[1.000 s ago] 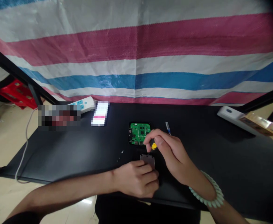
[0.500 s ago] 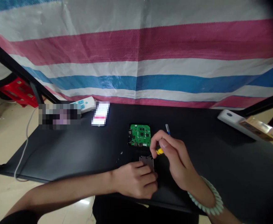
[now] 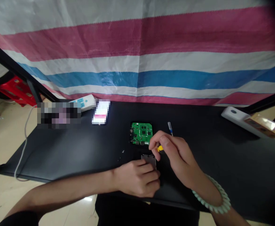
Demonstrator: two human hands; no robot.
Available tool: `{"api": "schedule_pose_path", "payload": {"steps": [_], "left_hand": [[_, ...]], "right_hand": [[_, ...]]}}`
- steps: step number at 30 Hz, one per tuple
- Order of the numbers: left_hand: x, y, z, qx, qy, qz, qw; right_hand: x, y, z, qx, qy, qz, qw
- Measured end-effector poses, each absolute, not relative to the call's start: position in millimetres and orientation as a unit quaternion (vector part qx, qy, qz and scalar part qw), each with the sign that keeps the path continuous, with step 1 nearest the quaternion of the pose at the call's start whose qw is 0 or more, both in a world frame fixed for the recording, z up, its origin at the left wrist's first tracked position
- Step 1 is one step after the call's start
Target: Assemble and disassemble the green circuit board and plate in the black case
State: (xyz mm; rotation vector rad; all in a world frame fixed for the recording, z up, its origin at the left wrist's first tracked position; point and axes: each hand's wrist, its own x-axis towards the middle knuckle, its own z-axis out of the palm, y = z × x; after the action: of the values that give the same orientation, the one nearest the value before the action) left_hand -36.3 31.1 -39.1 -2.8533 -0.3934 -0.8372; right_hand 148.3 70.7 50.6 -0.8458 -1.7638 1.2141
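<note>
My left hand [image 3: 139, 178] is closed over a small grey metal plate [image 3: 149, 159] near the table's front edge, its fingers curled across the top. In my right hand [image 3: 175, 153] is a yellow-handled screwdriver [image 3: 160, 148], pinched between thumb and fingers and pointing left to the plate's far edge. The tip is hard to make out. Just beyond the plate lies a green circuit board [image 3: 142, 133] in a black case. A second screwdriver [image 3: 170, 127], with a clear and blue handle, lies behind my right hand. Several tiny screws [image 3: 123, 151] sit left of the plate.
On the black table [image 3: 81, 147], a lit phone [image 3: 101, 112], partly blurred, lies at the back left near a white power strip [image 3: 87, 102]. A white device [image 3: 236, 117] and a yellowish box [image 3: 265, 125] stand at the right. A striped sheet [image 3: 137, 56] hangs behind.
The camera view has shifted slightly. My right hand has turned a little with the yellow screwdriver. My left hand stays on the metal plate.
</note>
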Motion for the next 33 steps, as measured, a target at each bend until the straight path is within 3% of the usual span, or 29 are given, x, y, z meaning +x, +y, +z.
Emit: {"api": "schedule_pose_path", "payload": {"steps": [9, 21, 33], "left_hand": [[-36.7, 31.0, -34.5, -0.95, -0.132, -0.279, 0.056], [-34.5, 30.9, -35.2, -0.946, -0.142, -0.287, 0.042], [-34.3, 29.5, -39.7, -0.945, -0.138, -0.293, 0.046]], "right_hand": [[145.6, 71.8, 48.7, -0.337, -0.692, 0.438, 0.464], [149.7, 73.2, 54.5, -0.357, -0.728, 0.359, 0.463], [150.5, 71.3, 58.0, -0.322, -0.737, 0.494, 0.329]]}}
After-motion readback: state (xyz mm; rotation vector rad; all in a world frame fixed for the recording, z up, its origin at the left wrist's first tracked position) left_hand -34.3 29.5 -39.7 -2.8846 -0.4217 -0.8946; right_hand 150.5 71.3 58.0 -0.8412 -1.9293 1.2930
